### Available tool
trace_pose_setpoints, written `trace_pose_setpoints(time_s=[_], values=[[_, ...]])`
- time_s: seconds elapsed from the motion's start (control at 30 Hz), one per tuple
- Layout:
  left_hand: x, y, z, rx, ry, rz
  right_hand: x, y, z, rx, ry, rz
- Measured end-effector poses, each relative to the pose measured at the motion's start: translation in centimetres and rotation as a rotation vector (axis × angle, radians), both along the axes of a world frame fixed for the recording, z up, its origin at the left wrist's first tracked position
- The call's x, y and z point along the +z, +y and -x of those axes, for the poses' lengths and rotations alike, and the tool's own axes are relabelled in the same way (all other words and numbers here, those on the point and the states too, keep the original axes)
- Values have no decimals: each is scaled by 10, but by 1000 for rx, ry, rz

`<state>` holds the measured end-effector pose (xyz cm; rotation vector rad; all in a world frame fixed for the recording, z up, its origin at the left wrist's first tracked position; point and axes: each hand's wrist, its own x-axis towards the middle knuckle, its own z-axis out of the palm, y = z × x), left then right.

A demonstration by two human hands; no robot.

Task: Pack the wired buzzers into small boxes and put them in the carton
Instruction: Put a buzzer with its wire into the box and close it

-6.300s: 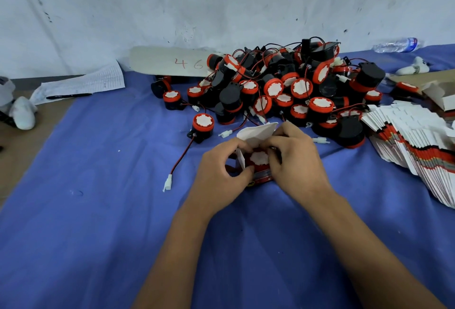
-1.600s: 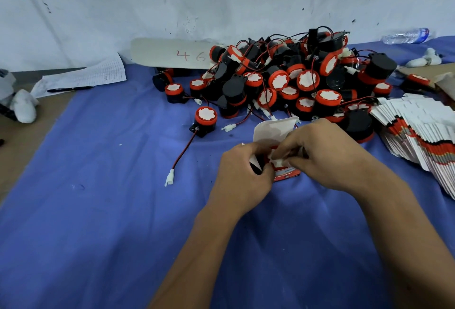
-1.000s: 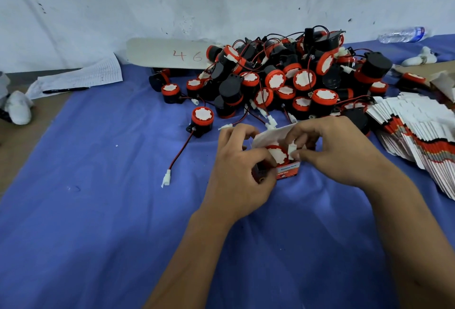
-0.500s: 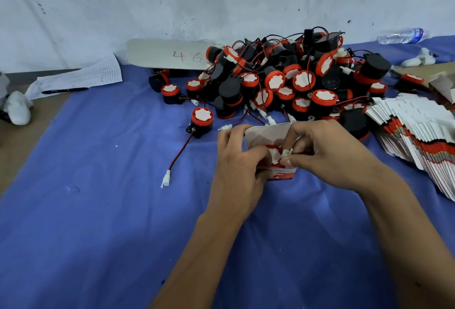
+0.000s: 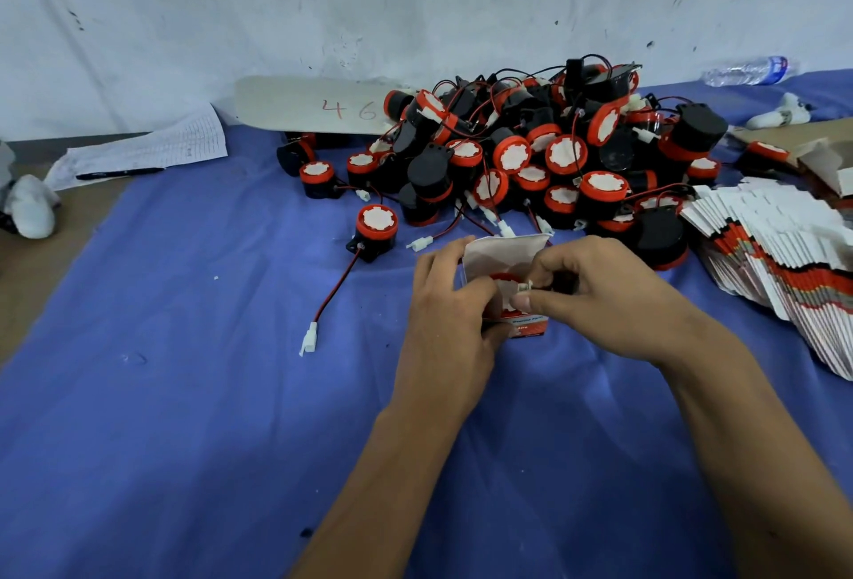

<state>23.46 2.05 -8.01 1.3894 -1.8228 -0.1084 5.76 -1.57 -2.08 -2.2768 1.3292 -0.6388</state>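
Buzzers (image 5: pixel 531 153), black drums with red caps and white round labels, lie in a tangled heap at the back of my desk (image 5: pixel 184 394), which is spread with a blue cloth; their red and black leads end in white plugs. I judge the heap sits there so I can reach it without standing. To my right, flat small boxes (image 5: pixel 784 255) fan out in a stack, white with red and black print, handy for the next round. One loose buzzer (image 5: pixel 376 227) sits apart on the cloth, its wire trailing toward me.

My left hand (image 5: pixel 450 315) curls round the small box (image 5: pixel 507 273) I am filling, steadying it upright on the cloth with its white flap standing open at the back. Inside it a buzzer's red cap and white label show, so it seems seated. My right hand (image 5: pixel 595 297) pinches the white plug (image 5: pixel 524 286) at the box mouth; I reckon the lead must be tucked in before the flap will close.
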Motion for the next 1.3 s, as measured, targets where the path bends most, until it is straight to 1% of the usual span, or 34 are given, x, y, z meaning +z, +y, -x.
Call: trace_pose_setpoints(time_s=[0.13,0.2,0.37,0.47,0.77,0.9,1.13,1.23,1.3], values=[[0,1,2,12,52,-20,0,2,-7,-55,53,49],[0,1,2,14,78,-21,1,3,-9,-54,58,34],[2,1,0,2,148,-78,6,0,5,58,35,-92],[2,1,-1,-3,185,-98,5,-3,9,83,2,-107],[4,0,-3,-25,259,-172,-4,-6,2,15,-9,-96],[4,-1,-12,-82,276,-136,-3,-5,0,-8,16,-103],[6,-3,-17,-82,250,-118,-3,-5,-3,-58,69,-42],[5,-5,-17,-62,192,-76,-6,-5,-4,-35,39,-21],[6,-6,-18,-67,207,-73,-7,-6,-2,7,5,-29]])
